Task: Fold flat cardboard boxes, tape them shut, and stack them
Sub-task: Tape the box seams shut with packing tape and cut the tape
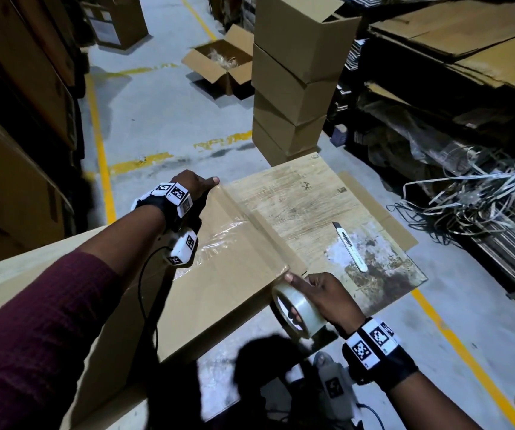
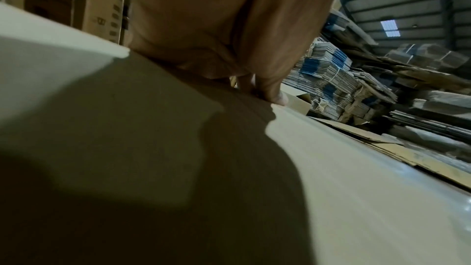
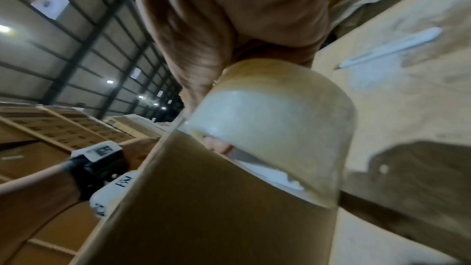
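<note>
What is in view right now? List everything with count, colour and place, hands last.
Cardboard box: one, brown, on the board under both hands, clear tape strip along its edge.
Tape roll: one, clear, at the box's near corner.
Utility knife: one, white, on the board right of the box.
Wooden board: one, pale, stained, on the floor.
Stacked boxes: four, brown, behind the board.
Open box: one, brown, on the floor left of the stack.
Strapping scraps: tangle, pale, far right.
Left hand: pressing the box's far end.
Right hand: gripping the tape roll.
</note>
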